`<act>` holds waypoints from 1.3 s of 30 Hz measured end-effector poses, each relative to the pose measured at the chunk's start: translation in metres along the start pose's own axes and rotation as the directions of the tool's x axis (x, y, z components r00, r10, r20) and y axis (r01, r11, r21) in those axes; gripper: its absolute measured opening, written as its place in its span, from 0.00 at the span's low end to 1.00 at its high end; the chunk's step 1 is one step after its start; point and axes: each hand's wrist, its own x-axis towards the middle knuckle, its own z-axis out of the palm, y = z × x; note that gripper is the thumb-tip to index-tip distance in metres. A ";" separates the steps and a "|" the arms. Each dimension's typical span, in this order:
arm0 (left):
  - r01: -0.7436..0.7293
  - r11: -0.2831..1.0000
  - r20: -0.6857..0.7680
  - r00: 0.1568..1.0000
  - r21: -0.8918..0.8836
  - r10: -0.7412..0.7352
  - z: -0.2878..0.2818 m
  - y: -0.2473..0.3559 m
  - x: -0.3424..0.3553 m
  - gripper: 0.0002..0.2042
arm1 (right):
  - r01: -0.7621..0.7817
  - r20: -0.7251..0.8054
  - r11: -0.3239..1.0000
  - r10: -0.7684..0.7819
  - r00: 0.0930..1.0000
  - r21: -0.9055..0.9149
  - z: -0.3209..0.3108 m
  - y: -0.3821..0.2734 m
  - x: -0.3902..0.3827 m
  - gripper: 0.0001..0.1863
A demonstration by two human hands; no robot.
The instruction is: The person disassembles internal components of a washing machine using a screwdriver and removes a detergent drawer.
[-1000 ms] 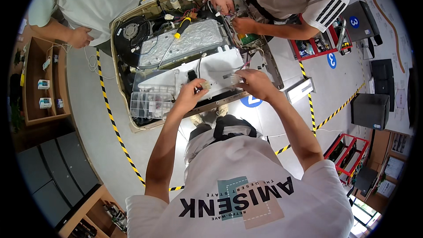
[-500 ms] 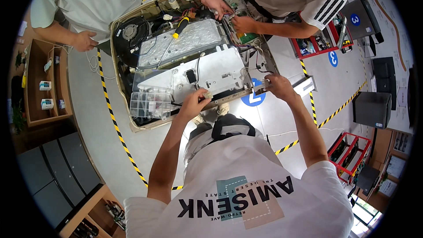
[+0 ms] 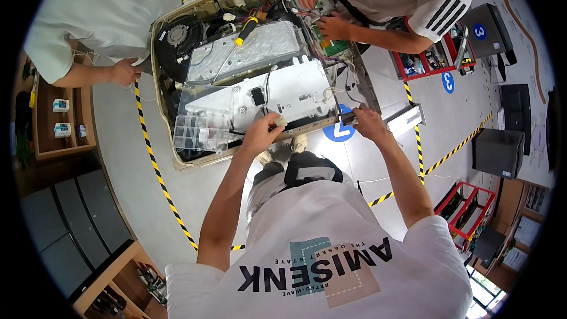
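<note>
Fingers (image 3: 273, 123) of our left hand (image 3: 263, 133) curl around the near edge of a white plastic panel (image 3: 283, 94), closed on its rim beside a small pale piece whose kind we cannot make out. Our right hand (image 3: 367, 121) rests at the panel's right corner, its fingers pinched shut on the end of the near frame rail (image 3: 331, 125) where it meets a blue round floor marker (image 3: 338, 131). That white panel lies across the front half of an opened appliance (image 3: 171, 142), a beige-rimmed housing lying flat on the grey floor (image 3: 118, 142). At the panel's left end we see a clear plastic tray (image 3: 198, 131) with small compartments, touching it. Behind the panel sits a silvery foil-faced block (image 3: 248, 50), and on it lies a screwdriver with a yellow and black handle (image 3: 245, 29), tilted. Left of the block is a black fan housing (image 3: 176, 35), with loose wires running around it. Beyond the appliance, at its far right corner, another person's two hands (image 3: 331, 23) work at a green circuit board (image 3: 335, 47). A second person stands at the far left, one hand (image 3: 124, 72) near the housing's rim. Yellow and black striped tape (image 3: 150, 159) marks the floor around the appliance, and a red parts rack (image 3: 425, 62) stands to the right of it.
</note>
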 end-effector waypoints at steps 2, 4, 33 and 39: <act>-0.011 1.000 -0.005 1.000 0.007 0.011 0.000 0.000 0.000 0.19 | 0.007 0.019 1.000 -0.007 1.000 -0.009 0.001 0.000 0.001 0.13; -0.028 1.000 -0.014 1.000 0.008 0.028 0.000 0.001 0.000 0.18 | -0.002 0.061 1.000 0.003 0.998 -0.016 0.004 0.002 0.004 0.14; 0.001 0.995 -0.079 0.997 0.104 0.007 0.009 0.003 0.008 0.17 | -0.329 0.000 0.865 0.355 0.935 0.378 0.027 0.018 -0.046 0.15; 0.016 0.995 -0.063 0.998 0.101 -0.009 0.012 0.003 0.007 0.17 | -0.649 0.369 0.525 0.544 0.753 0.550 0.028 0.015 -0.030 0.33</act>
